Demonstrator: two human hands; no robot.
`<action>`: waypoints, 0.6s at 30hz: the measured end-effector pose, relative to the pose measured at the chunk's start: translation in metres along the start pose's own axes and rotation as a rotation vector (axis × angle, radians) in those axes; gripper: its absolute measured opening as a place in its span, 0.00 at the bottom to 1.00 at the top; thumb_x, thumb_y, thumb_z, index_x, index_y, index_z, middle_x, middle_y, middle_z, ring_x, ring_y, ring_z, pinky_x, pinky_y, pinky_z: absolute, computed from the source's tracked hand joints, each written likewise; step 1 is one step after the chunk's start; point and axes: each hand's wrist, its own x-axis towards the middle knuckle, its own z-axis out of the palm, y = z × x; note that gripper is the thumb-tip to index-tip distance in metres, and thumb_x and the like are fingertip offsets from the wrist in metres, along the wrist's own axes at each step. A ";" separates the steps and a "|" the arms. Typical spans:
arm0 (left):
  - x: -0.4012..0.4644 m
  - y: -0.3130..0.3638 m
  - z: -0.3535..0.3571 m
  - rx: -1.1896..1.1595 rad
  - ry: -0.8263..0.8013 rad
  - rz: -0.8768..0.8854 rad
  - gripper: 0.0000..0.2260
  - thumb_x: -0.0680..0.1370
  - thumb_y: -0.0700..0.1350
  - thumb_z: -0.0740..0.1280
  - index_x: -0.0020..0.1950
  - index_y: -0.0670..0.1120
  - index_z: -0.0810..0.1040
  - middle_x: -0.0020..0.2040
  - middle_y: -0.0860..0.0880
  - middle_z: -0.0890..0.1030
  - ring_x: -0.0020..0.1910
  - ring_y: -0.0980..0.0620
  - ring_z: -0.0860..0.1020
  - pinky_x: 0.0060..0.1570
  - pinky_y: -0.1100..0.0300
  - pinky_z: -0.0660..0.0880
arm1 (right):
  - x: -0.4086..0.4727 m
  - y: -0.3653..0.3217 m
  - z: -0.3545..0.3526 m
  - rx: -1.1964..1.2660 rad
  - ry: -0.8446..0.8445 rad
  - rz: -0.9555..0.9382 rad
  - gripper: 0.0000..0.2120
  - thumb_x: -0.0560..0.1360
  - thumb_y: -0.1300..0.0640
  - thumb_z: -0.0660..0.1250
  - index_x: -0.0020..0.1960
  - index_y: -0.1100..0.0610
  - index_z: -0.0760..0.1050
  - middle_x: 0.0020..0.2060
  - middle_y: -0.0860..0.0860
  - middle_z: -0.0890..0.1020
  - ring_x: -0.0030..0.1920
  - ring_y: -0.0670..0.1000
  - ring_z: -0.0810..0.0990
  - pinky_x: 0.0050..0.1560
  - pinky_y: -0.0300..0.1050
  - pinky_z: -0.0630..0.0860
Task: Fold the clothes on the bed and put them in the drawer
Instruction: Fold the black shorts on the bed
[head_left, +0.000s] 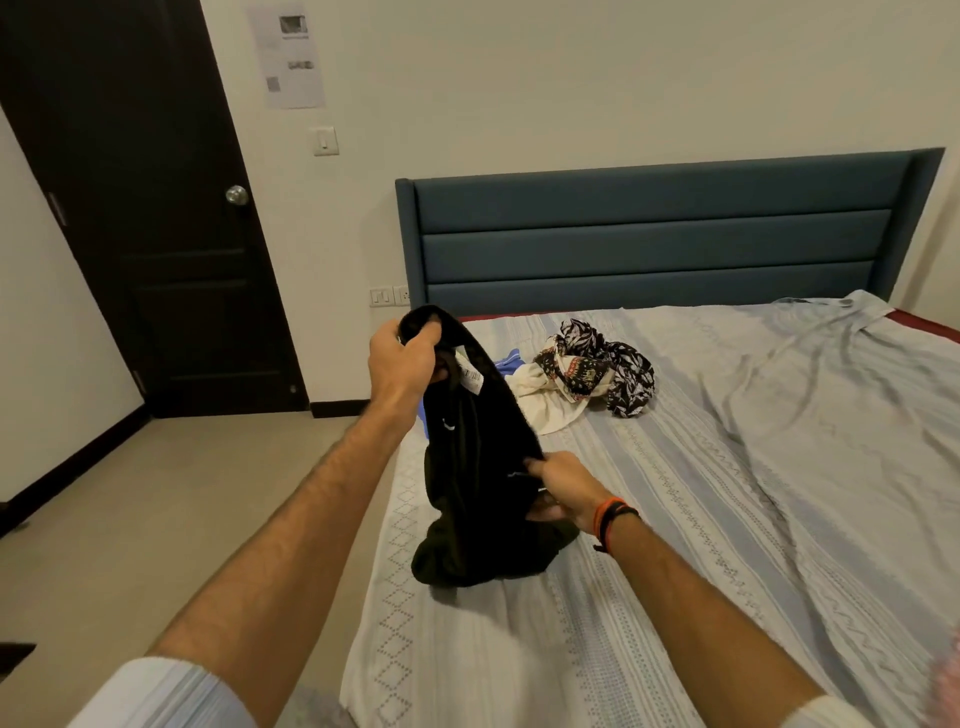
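Black garment (467, 467), label (470, 375) unreadable

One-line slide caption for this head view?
Both hands, left hand high and right hand low, hold a black garment over the bed.

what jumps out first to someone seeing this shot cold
The black garment held up at the bed's near left edge: the left hand grips its top, the right hand pinches its side, and its bottom rests on the striped bedsheet. Behind it, a crumpled pile of patterned clothes lies near the blue headboard. A dark door stands at left.
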 end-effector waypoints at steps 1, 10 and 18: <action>0.001 -0.001 -0.002 -0.007 0.013 -0.007 0.08 0.80 0.45 0.67 0.56 0.43 0.75 0.53 0.42 0.81 0.44 0.51 0.81 0.32 0.65 0.79 | 0.001 -0.005 0.000 0.129 0.050 0.011 0.11 0.83 0.57 0.59 0.61 0.61 0.74 0.51 0.57 0.82 0.49 0.58 0.82 0.44 0.53 0.81; 0.025 -0.010 -0.042 0.075 0.224 -0.156 0.12 0.79 0.43 0.69 0.62 0.44 0.77 0.53 0.45 0.80 0.40 0.54 0.79 0.34 0.63 0.77 | -0.014 -0.075 -0.065 -0.153 0.277 -0.245 0.07 0.74 0.61 0.73 0.44 0.65 0.78 0.42 0.60 0.83 0.43 0.57 0.82 0.48 0.50 0.80; 0.026 -0.007 -0.045 0.258 0.190 -0.069 0.06 0.79 0.37 0.67 0.53 0.46 0.81 0.48 0.46 0.81 0.39 0.52 0.78 0.36 0.60 0.77 | -0.027 -0.117 -0.090 -0.678 0.772 -0.424 0.12 0.70 0.67 0.65 0.50 0.61 0.83 0.42 0.59 0.83 0.41 0.56 0.76 0.44 0.45 0.76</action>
